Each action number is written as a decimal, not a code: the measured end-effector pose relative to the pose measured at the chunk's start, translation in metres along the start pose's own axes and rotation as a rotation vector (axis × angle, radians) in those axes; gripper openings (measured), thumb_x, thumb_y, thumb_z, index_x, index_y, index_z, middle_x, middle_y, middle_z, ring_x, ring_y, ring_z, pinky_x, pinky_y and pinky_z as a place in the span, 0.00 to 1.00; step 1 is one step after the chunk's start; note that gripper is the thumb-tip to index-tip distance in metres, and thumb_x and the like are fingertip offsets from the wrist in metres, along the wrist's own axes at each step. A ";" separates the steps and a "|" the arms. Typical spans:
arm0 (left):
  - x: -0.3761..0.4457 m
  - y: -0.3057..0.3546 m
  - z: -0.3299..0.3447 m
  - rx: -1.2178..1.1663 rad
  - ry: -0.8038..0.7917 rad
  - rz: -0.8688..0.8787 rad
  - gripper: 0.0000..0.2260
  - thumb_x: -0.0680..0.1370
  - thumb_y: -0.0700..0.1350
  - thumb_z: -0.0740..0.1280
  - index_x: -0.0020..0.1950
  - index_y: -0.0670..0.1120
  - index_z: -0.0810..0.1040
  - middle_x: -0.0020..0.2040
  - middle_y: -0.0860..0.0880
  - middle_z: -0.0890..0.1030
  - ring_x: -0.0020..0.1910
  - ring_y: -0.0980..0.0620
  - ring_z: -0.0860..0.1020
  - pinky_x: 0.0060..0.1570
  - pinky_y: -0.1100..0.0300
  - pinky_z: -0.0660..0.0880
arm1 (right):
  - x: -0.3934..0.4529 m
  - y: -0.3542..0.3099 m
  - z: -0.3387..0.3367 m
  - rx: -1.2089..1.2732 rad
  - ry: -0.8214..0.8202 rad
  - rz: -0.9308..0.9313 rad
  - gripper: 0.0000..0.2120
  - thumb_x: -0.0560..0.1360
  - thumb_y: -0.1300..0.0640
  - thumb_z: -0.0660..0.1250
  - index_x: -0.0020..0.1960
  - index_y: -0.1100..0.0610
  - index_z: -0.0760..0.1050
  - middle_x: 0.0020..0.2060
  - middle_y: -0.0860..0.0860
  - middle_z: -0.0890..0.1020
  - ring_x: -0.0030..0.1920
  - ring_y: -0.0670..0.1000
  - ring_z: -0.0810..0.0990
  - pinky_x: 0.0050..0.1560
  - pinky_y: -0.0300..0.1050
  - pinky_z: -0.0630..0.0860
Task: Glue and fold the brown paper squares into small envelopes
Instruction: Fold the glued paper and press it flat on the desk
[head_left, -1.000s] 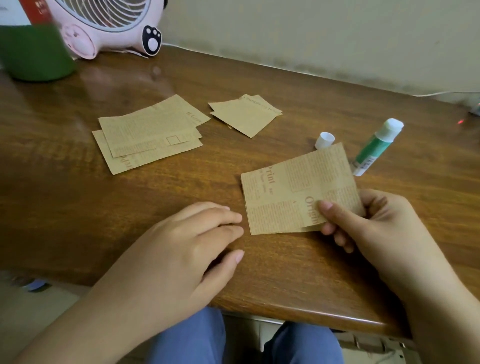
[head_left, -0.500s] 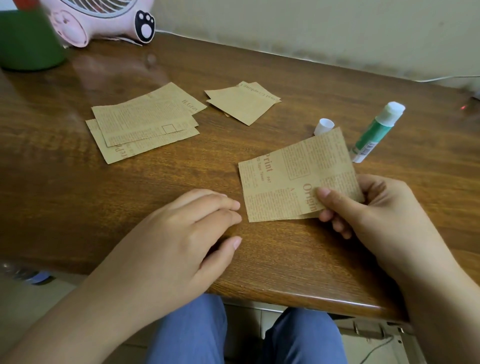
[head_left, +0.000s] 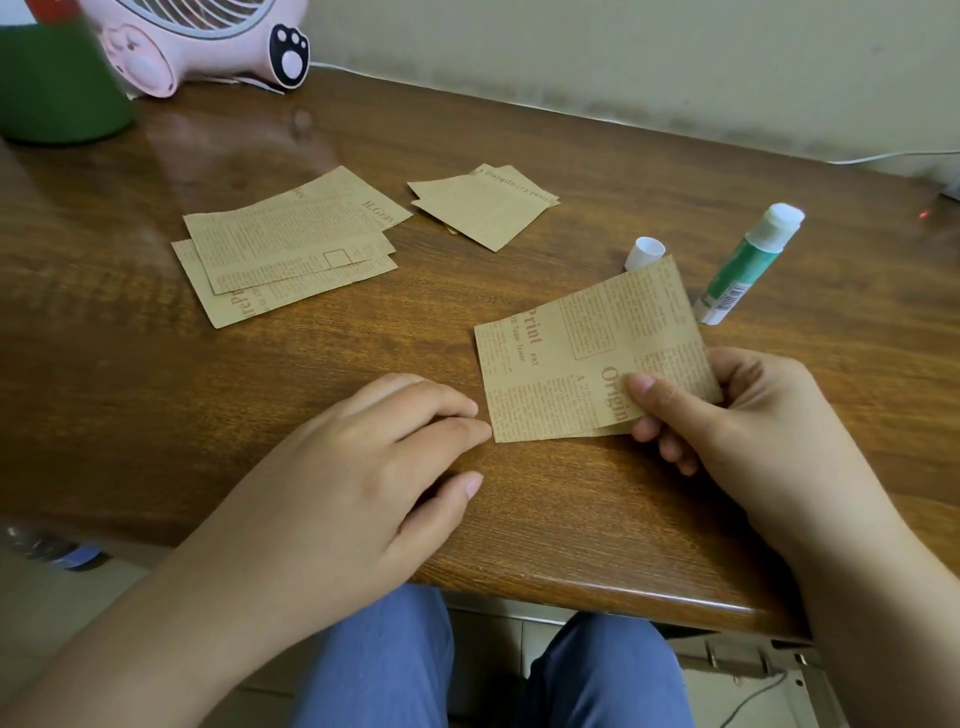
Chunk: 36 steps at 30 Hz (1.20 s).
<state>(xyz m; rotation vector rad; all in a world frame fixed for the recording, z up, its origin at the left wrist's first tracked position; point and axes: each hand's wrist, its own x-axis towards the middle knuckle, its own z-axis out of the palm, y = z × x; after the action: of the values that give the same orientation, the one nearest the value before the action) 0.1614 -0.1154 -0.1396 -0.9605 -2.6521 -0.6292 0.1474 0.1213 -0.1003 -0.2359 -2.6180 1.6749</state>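
Head view, looking down at my own two hands: my right hand has the brown paper square pinched at its near right corner, thumb on the printed face over the word "Origin", the other fingers curled underneath. The sheet tilts up from that pinch, its far corner raised toward the white cap, its left edge low near the table. My left hand rests on the wood with fingers loosely bent and holding nothing, the fingertips just beside the paper's lower left corner, though I cannot tell if they touch it.

What matters next, I think, is that the free edge of the sheet lies to the left of my right hand's pinch and directly ahead of my left fingers, so the left hand is the nearer one to catch that edge and start the fold. The uncapped glue stick lies just beyond the paper on the right, its long axis running away from me, closest to my right hand
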 end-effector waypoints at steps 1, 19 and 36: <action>0.000 0.000 0.000 0.001 -0.005 0.001 0.16 0.78 0.49 0.59 0.58 0.44 0.81 0.56 0.51 0.78 0.58 0.52 0.75 0.55 0.55 0.72 | 0.000 0.000 0.000 -0.002 -0.002 -0.002 0.08 0.74 0.57 0.68 0.39 0.61 0.79 0.27 0.51 0.81 0.23 0.42 0.72 0.24 0.33 0.71; 0.002 0.000 0.000 0.052 -0.022 0.033 0.17 0.79 0.50 0.56 0.60 0.47 0.80 0.56 0.50 0.76 0.57 0.51 0.74 0.50 0.53 0.76 | 0.000 0.001 -0.001 -0.019 -0.005 0.002 0.08 0.74 0.57 0.68 0.39 0.60 0.79 0.28 0.51 0.82 0.23 0.42 0.73 0.24 0.33 0.72; 0.004 -0.006 0.006 0.058 0.053 0.068 0.18 0.78 0.50 0.55 0.57 0.47 0.82 0.54 0.51 0.77 0.56 0.51 0.73 0.48 0.51 0.76 | 0.022 0.003 -0.037 -0.526 -0.021 0.094 0.07 0.71 0.51 0.71 0.36 0.52 0.79 0.19 0.40 0.76 0.23 0.37 0.72 0.20 0.27 0.64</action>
<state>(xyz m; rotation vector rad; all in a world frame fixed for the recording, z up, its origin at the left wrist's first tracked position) 0.1536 -0.1144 -0.1449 -0.9995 -2.5652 -0.5513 0.1295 0.1593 -0.0885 -0.3531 -3.0542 0.9717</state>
